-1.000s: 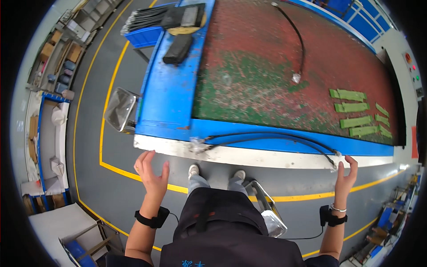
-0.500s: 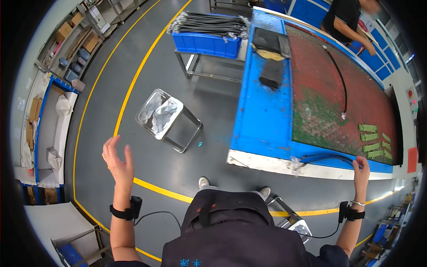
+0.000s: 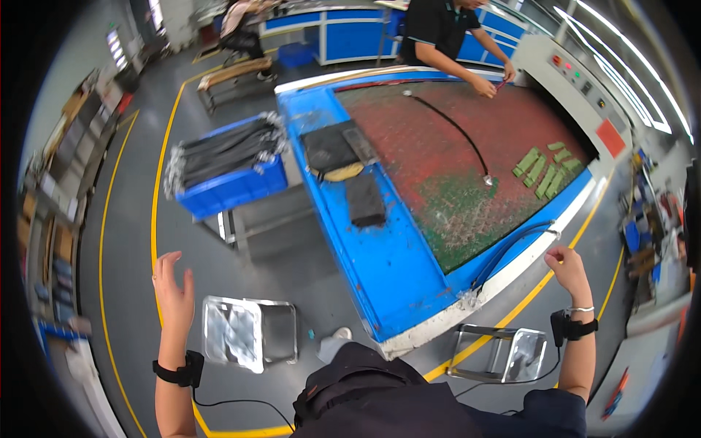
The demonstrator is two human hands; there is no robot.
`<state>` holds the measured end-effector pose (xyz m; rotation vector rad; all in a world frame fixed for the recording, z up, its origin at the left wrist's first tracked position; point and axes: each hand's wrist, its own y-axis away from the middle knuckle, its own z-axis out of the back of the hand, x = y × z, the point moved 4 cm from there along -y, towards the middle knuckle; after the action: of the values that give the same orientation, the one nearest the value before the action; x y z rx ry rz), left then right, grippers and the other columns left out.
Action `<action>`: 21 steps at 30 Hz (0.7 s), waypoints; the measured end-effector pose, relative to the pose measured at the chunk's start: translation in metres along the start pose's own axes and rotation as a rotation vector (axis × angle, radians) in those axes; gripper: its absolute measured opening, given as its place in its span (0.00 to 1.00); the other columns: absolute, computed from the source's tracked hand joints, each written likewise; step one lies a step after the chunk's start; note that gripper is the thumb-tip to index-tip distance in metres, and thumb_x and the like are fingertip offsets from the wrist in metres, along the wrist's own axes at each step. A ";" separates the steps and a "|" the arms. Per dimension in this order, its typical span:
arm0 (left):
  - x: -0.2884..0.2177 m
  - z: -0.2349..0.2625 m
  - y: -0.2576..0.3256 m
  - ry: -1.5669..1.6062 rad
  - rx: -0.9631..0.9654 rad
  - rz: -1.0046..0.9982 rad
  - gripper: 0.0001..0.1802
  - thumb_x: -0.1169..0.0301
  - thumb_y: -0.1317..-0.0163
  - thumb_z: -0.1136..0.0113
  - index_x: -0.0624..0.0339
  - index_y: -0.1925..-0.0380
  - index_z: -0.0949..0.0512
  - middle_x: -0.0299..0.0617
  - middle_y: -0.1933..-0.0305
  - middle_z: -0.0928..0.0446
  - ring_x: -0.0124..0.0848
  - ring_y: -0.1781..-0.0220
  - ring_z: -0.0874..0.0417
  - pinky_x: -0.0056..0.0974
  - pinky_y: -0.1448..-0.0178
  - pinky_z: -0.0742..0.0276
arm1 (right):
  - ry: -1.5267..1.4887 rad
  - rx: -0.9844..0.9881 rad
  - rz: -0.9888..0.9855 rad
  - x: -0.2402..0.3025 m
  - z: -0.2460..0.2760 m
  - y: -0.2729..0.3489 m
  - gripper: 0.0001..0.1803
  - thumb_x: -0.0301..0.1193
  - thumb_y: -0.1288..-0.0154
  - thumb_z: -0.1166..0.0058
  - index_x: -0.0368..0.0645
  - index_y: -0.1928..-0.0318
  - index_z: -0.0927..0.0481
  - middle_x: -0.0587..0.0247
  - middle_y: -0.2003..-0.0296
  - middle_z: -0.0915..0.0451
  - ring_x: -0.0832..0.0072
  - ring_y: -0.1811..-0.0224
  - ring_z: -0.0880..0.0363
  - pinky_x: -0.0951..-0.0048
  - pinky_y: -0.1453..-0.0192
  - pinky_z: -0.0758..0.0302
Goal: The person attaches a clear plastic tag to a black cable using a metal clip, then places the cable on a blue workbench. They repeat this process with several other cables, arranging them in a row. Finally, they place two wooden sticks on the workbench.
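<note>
View swung left; left hand (image 3: 174,292), spread and bare, now nearer blue plastic bin (image 3: 241,188) heaped with black cables. Right hand (image 3: 568,271) curled, fingertip contact can't tell, beside slim black cables (image 3: 502,252) on blue-and-white metal table edge (image 3: 416,332). Cables unlifted; handling looks paused.

Hands (image 3: 174,292) well apart, the right near black cables (image 3: 499,255)

A black band (image 3: 169,374) with a boxy black module (image 3: 194,368) and thin black cable (image 3: 241,401) on each wrist; silver metal bracelet (image 3: 582,309), right; dark fabric sleeve (image 3: 556,415).
</note>
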<state>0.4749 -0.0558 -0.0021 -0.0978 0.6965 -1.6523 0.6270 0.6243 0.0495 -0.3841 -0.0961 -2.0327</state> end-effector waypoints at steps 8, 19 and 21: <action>-0.029 -0.051 -0.199 0.032 0.212 -0.396 0.15 0.78 0.50 0.43 0.61 0.60 0.29 0.48 0.58 0.28 0.48 0.51 0.28 0.44 0.47 0.34 | -0.042 0.094 -0.183 0.035 -0.009 0.017 0.14 0.35 0.46 0.42 0.35 0.65 0.19 0.49 0.67 0.18 0.56 0.62 0.20 0.63 0.55 0.25; -0.148 -0.236 -0.456 0.006 0.678 -0.641 0.13 0.67 0.52 0.36 0.65 0.70 0.22 0.45 0.70 0.24 0.36 0.65 0.23 0.39 0.59 0.27 | 0.016 0.157 -0.440 0.039 0.012 -0.001 0.14 0.35 0.48 0.42 0.35 0.68 0.18 0.49 0.72 0.18 0.57 0.67 0.19 0.64 0.59 0.23; -0.178 -0.279 -0.491 -0.001 0.791 -0.634 0.13 0.66 0.52 0.35 0.65 0.71 0.22 0.43 0.73 0.23 0.34 0.68 0.22 0.38 0.61 0.26 | 0.046 0.213 -0.493 0.042 0.009 -0.021 0.14 0.35 0.48 0.42 0.36 0.69 0.18 0.49 0.72 0.18 0.57 0.66 0.19 0.64 0.59 0.23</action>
<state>-0.0366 0.2351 0.0683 0.2765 -0.0529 -2.4256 0.5923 0.6007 0.0731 -0.1884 -0.4100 -2.4836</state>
